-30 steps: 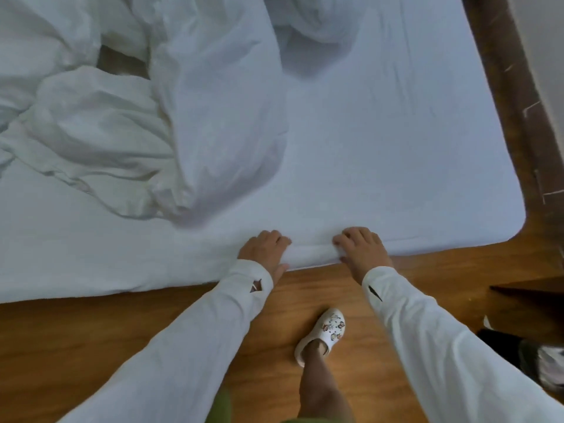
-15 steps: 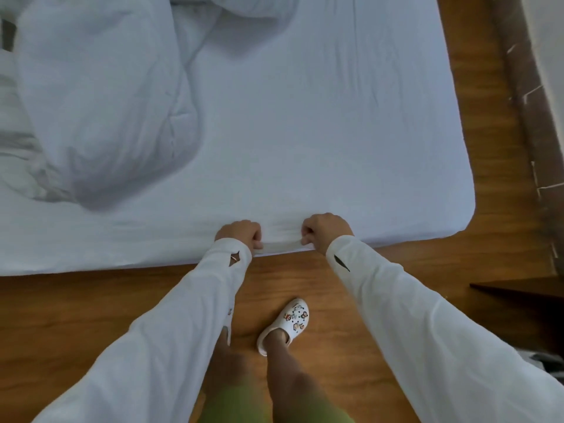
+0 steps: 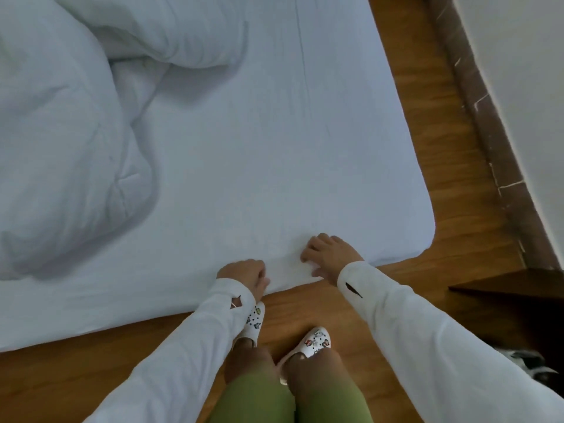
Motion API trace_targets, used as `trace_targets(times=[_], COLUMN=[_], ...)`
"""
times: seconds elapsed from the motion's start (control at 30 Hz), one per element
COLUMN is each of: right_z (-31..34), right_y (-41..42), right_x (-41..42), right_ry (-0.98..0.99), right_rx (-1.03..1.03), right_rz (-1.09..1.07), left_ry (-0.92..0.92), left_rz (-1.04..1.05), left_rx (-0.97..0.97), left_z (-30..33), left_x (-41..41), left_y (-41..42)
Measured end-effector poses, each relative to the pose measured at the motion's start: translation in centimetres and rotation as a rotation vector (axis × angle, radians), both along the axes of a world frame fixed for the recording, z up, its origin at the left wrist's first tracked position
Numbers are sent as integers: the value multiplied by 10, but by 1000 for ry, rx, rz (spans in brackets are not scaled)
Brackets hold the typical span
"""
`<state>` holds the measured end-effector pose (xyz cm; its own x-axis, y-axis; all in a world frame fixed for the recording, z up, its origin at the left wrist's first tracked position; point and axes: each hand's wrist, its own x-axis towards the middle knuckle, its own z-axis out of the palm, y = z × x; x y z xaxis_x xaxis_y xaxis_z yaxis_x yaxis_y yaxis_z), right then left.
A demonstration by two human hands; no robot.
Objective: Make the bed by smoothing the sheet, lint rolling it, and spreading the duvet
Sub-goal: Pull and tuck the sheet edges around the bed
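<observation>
- Sheet [image 3: 259, 166]: white, stretched over the mattress, filling the centre of the frame; its near edge runs along the lower middle, where faint ripples show between your hands, and a long crease runs down from the top centre.
- Left hand [image 3: 244, 274]: at the sheet's near edge, lower centre, fingers curled down over the hem; it appears to pinch the fabric, though the fingertips are hidden.
- Right hand [image 3: 328, 254]: just right of the left, lying on the sheet near the lower-right corner, fingers bent and spread, pressing the cloth rather than gripping it.
- Duvet [image 3: 70, 123]: bunched in a heap at the upper left, covering that part of the sheet.
- Wooden floor [image 3: 457, 193]: borders the bed at the right and bottom.
- Step in hand: by this view, you are smoothing the sheet, the first stage; no lint roller is visible.
- Next move: probably draw the hem taut toward you and sweep the ripples toward the corner; the duvet will need shifting before that area can be smoothed.
</observation>
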<state>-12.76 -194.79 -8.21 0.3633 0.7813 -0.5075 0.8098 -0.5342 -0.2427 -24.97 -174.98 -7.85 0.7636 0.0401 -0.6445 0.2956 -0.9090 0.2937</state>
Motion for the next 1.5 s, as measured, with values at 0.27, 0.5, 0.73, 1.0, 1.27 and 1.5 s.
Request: trace_targets(times=[0.27, 0.5, 0.73, 1.0, 1.27, 1.5], right_z=[2, 2, 3, 14, 20, 24], right_y=[-133, -187, -170, -157, -120, -75], right_x=[100, 195, 221, 228, 304, 429], right_ry=[-141, -29, -81, -3, -71, -284], right_rx=[-19, -82, -9, -349, -166, -219], right_rz=[-444, 7, 345, 656, 834, 799], left_ry=[-346, -249, 136, 331, 152, -149], left_rz=[5, 355, 489, 384, 474, 646], left_rx=[-37, 55, -57, -93, -37, 62], left_z=[-17, -19, -7, 9, 24, 8], left_x=[106, 183, 218, 222, 261, 357], left_y=[-130, -246, -252, -251, -239, -232])
